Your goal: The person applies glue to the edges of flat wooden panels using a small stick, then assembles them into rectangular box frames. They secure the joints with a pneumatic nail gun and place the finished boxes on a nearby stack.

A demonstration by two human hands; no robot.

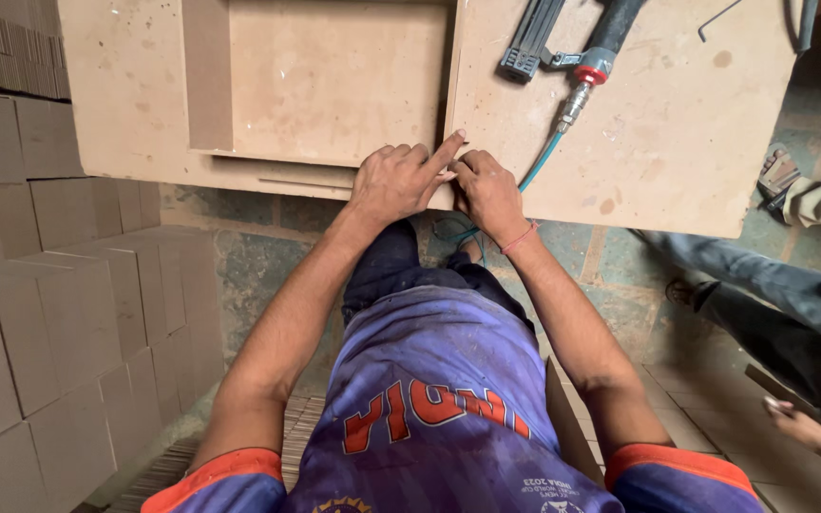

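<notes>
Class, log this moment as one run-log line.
left hand: on board edge | right hand: beside it | nail gun: idle

We find the scene evenly lit by soft, diffuse daylight, moderately bright, with no hard glare. We note a dim band beneath the board edge [268, 185] and darker floor [258, 275] toward 3 o'clock. Focus holds sharp at centre. Wide-angle distortion bends lines at 9 o'clock; slight softness appears at 4 o'clock.
</notes>
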